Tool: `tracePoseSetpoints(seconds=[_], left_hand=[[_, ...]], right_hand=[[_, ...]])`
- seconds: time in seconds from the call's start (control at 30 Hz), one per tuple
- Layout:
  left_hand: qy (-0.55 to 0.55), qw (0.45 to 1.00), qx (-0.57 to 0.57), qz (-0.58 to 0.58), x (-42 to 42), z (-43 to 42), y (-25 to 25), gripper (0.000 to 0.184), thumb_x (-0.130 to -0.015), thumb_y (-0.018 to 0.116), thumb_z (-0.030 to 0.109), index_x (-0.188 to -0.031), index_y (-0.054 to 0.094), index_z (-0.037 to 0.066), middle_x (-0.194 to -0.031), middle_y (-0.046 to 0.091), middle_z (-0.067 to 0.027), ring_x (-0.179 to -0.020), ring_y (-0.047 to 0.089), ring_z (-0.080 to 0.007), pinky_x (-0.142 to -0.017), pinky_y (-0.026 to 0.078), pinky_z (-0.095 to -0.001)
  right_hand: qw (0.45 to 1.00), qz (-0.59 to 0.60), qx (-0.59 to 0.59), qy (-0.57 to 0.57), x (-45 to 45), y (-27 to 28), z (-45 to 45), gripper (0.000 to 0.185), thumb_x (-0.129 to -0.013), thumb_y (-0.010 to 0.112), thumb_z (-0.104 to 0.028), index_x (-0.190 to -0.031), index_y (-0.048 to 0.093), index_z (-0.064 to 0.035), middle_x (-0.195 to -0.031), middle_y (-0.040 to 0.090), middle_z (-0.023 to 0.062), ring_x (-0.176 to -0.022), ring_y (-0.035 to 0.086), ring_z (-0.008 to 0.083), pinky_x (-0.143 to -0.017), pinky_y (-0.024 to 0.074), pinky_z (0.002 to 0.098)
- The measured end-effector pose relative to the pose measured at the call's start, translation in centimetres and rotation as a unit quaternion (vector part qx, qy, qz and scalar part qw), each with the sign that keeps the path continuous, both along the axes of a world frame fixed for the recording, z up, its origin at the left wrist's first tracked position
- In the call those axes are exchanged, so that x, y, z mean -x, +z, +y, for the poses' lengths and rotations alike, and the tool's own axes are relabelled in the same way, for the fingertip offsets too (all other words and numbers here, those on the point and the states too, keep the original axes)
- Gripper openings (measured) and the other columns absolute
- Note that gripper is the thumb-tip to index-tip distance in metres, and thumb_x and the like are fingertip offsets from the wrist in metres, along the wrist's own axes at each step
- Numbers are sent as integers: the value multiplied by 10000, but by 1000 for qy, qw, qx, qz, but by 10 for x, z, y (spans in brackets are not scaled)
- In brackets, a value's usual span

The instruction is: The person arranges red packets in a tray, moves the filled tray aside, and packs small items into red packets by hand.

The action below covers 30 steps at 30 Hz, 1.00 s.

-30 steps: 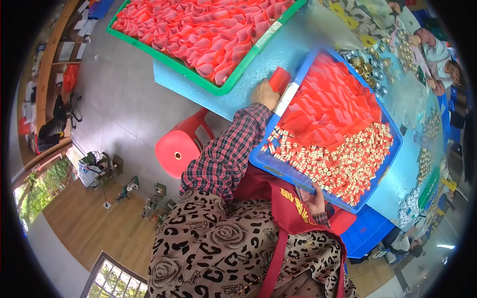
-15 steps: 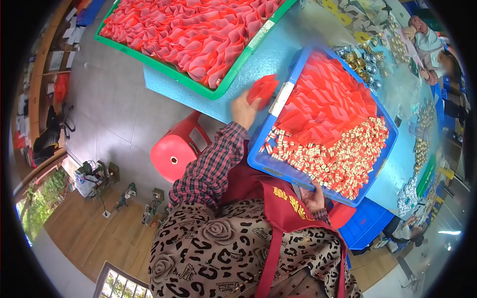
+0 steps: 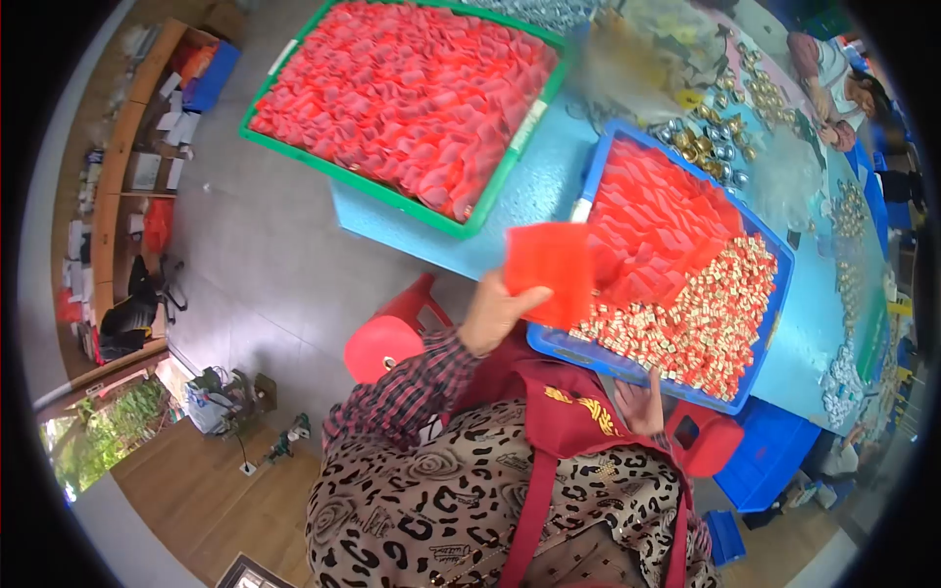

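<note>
My left hand [image 3: 497, 312] pinches a flat red fabric piece [image 3: 551, 272], with its thumb across the lower part. The piece is held up at the left edge of a blue tray [image 3: 627, 370] and hides part of its rim. Inside the tray lie overlapping red sheets [image 3: 652, 220] and a pile of small red-and-cream pieces [image 3: 701, 323]. My right hand [image 3: 642, 404] grips the tray's near rim from below; some of its fingers are hidden.
A green-rimmed tray [image 3: 477, 223] full of red ruffled pieces stands on the blue table [image 3: 412, 230]. Beyond are gold and silver ornaments [image 3: 701, 147]. A person [image 3: 833, 83] sits at the far right. Red stools [image 3: 382, 348] and a blue bin [image 3: 769, 456] are nearby.
My left hand has brought the red piece from the gap between the trays toward me, and it now shows its broad face. My right hand stays at the blue tray's near rim. The view has shifted.
</note>
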State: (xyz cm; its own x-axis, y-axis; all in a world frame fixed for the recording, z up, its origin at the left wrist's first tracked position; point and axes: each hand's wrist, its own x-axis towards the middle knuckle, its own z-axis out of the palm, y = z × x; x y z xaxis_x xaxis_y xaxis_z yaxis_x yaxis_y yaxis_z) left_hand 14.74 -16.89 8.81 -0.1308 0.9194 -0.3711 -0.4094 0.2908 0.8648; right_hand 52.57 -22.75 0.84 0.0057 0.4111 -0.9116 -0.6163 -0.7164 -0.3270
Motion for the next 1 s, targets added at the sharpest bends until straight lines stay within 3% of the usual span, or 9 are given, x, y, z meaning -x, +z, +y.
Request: tracePoseSetpoints(seconds=[0.03, 0.13, 0.23, 0.3, 0.4, 0.53, 0.63, 0.83, 1.0], left_hand=[[-41, 998, -14, -38, -8, 5, -12, 297, -802, 698, 19, -1088, 630, -24, -961, 687, -56, -791, 618, -109, -733, 525, -239], [-146, 982, -16, -115, -36, 19, -10, 344, -812, 681, -3, -1146, 599, -14, -1037, 668, -61, -857, 607, -102, -791, 508, -222], [-198, 968, -6, -157, -78, 22, -33, 350, -796, 687, -2, -1135, 600, 0, -1022, 664, -57, -845, 606, -103, -782, 510, -219], [-250, 963, 44, -89, -102, 21, -38, 349, -779, 691, 0, -1114, 594, 0, -1004, 663, -61, -831, 607, -108, -769, 514, -226], [-317, 944, 54, -79, -131, 18, -27, 352, -774, 690, 0, -1112, 590, -5, -996, 663, -66, -825, 608, -112, -764, 516, -227], [-336, 939, 67, -26, -145, 23, -21, 365, -766, 695, 0, -1113, 582, -15, -996, 669, -85, -822, 622, -129, -750, 522, -232], [-336, 940, 28, -54, -163, 21, -39, 375, -767, 700, -1, -1121, 579, -13, -1006, 673, -97, -837, 639, -145, -754, 530, -241], [-343, 934, 81, -62, -222, 40, -45, 329, -821, 645, 0, -1141, 572, -13, -1012, 672, -128, -834, 655, -170, -743, 541, -243], [-343, 914, 113, -187, -306, 93, -47, 325, -852, 616, 41, -1171, 566, -4, -1020, 657, -126, -814, 646, -164, -735, 536, -256]], right_hand=[[998, -41, 16, 54, 12, 28, -2, 379, -955, 597, -386, -1144, 562, -59, -1047, 655, 117, -950, 652, 222, -713, 556, 311], [976, -108, -64, 177, 12, 50, -18, 404, -992, 526, -376, -1243, 535, -60, -1108, 645, 107, -993, 630, 179, -707, 538, 285], [915, -219, -283, 186, 41, 64, -10, 473, -992, 509, -367, -1345, 475, -54, -1140, 638, 93, -998, 620, 163, -733, 516, 262], [930, -196, -288, 115, 64, 79, 6, 455, -987, 525, -311, -1343, 472, -33, -1139, 635, 102, -990, 612, 162, -761, 503, 250], [892, -281, -312, 166, 67, 78, 11, 411, -957, 572, -191, -1315, 493, -4, -1117, 637, 113, -974, 605, 156, -785, 495, 243], [897, -264, -340, 100, 60, 57, 10, 341, -893, 624, -41, -1222, 561, 22, -1081, 657, 124, -890, 625, 137, -767, 502, 211], [902, -236, -344, 114, 57, 77, 14, 413, -867, 644, -23, -1259, 521, 22, -1134, 649, 157, -934, 649, 173, -759, 538, 227], [923, -152, -351, 51, -10, 36, 34, 429, -840, 635, 35, -1252, 516, 19, -1121, 654, 142, -902, 656, 168, -769, 540, 230], [924, -160, -344, 42, -103, 28, 86, 447, -827, 637, 57, -1251, 496, 30, -1093, 660, 161, -878, 672, 183, -741, 570, 251]])
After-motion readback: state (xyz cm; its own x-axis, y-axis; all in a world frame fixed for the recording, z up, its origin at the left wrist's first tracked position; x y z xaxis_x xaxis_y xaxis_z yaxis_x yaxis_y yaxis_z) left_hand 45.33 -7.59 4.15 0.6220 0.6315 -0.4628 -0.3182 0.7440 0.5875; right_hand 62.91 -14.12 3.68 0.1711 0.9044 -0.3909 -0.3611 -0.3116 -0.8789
